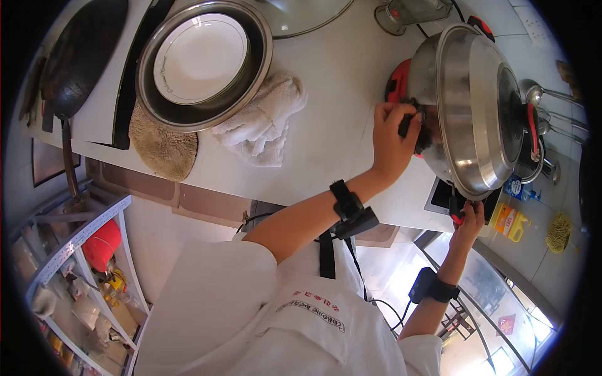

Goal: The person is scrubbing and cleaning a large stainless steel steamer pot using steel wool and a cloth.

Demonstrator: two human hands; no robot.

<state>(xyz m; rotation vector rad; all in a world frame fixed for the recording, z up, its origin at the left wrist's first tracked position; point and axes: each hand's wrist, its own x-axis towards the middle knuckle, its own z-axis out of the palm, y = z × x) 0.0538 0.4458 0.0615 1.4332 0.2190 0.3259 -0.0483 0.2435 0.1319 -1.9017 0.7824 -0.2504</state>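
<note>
My left hand [396, 136] pinches a dark, fuzzy scouring pad [425, 134] between thumb and fingers. The pad rests against the lower side of a stainless steel pot [423, 56]. At the pot's near side, my right hand [469, 220] is closed around a black-and-red side handle [456, 210]; the fingers are partly hidden. A domed steel lid [477, 160] covers the pot, with a dark glass centre and a black-and-red lid handle [532, 127]. Red parts [400, 80] show at the pot's base, behind my left hand.
On the white counter [338, 103] lie a white cloth [268, 117] and a brown cloth [162, 145]. A steel basin [146, 94] holds white plates [202, 56]. A wok [84, 51] is at left, a glass lid [301, 16] at the back. Bottles [508, 223] and ladles [534, 94] flank the pot.
</note>
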